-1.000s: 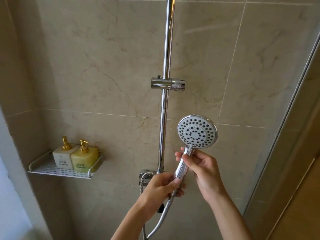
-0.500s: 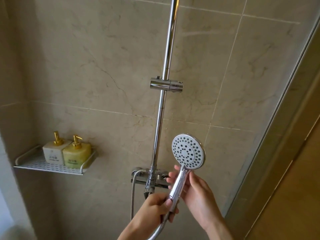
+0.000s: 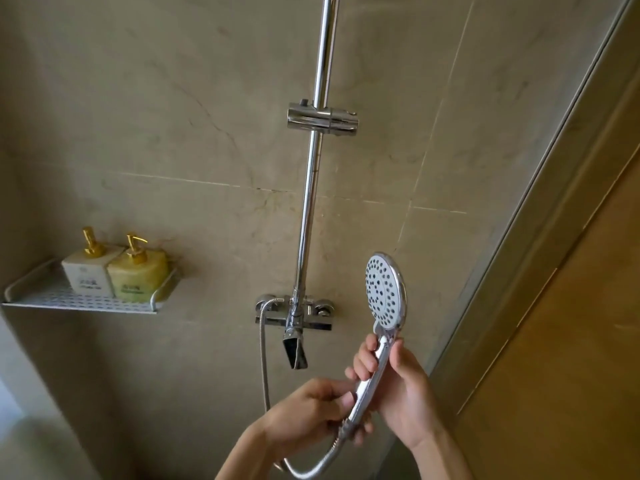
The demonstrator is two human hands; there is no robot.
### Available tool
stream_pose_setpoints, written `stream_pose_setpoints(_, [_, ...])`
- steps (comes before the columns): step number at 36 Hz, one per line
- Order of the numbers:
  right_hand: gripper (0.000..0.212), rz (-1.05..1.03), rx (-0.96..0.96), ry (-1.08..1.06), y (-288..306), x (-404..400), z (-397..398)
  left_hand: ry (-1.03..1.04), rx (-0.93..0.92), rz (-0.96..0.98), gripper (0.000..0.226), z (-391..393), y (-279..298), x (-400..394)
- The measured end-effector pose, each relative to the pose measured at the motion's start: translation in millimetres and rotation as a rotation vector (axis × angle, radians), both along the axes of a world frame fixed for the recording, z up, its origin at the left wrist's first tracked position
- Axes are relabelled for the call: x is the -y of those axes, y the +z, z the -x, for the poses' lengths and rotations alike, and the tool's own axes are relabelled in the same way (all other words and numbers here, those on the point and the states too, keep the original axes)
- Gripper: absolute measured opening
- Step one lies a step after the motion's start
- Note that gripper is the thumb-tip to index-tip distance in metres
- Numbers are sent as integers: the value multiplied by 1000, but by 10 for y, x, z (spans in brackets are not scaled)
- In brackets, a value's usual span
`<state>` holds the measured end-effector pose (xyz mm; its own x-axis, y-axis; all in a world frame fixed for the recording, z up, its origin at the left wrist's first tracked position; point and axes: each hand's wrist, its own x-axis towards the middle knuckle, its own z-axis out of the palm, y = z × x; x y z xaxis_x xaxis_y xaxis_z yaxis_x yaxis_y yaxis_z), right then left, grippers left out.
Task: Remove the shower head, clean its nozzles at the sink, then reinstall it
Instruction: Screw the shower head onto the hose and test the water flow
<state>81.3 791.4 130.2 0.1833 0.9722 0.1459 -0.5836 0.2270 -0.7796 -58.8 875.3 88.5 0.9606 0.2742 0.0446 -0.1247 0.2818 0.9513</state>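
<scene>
Beige tiled wall (image 3: pixel 173 116) behind; right hand (image 3: pixel 401 389) grips the shower head (image 3: pixel 385 292) handle, left hand (image 3: pixel 308 414) seemingly pinches the hose (image 3: pixel 311 469) joint.

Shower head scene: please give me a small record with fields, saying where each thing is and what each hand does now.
shower head: off its holder, held up, nozzle face turned left
right hand: grips the handle under the head
left hand: pinches the handle's lower end, at the hose joint
hose: still joined, loops down from the handle
holder: empty, on the rail
shelf: left wall, bears two pump bottles
</scene>
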Motion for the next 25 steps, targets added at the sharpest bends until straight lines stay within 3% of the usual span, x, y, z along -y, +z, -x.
stream_pose_setpoints(3, [52, 2, 44, -38, 18, -6, -22, 110, -68, -56, 30, -17, -93, -50])
stream_pose_setpoints(9, [60, 73, 115, -137, -45, -10, -99, 609, -233, 25, 37, 17, -287, -273])
stream_pose_setpoints(13, [64, 179, 98, -210, -153, -33, -151, 781, -324, -10, 37, 57, -496, -482])
stream_pose_setpoints(17, [47, 315, 4, -276, -256, -85, -233, 883, -401, -19, 38, 53, -682, -679])
stream_pose_setpoints(22, [50, 466, -30, -341, -486, -221, -348, 849, -474, 6, 33, -36, -804, -870])
stream_pose_setpoints(25, [50, 534, -24, -370, -644, -282, -439, 817, -522, 21, 52, -131, -854, -990])
